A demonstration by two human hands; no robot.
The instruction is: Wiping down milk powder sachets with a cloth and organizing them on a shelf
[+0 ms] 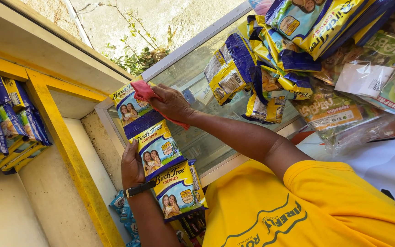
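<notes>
left hand [132,167] raised, gripping, right hand [172,103] closed, pressing

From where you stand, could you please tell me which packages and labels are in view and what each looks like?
Sachet strip: held by the left hand, wiped by the right hand with a pink cloth; blue and yellow.
Hanging sachets: upper centre, blue and yellow.
Clear bags: right, green and orange, white label.
Shelf sachets: left, blue.
</notes>
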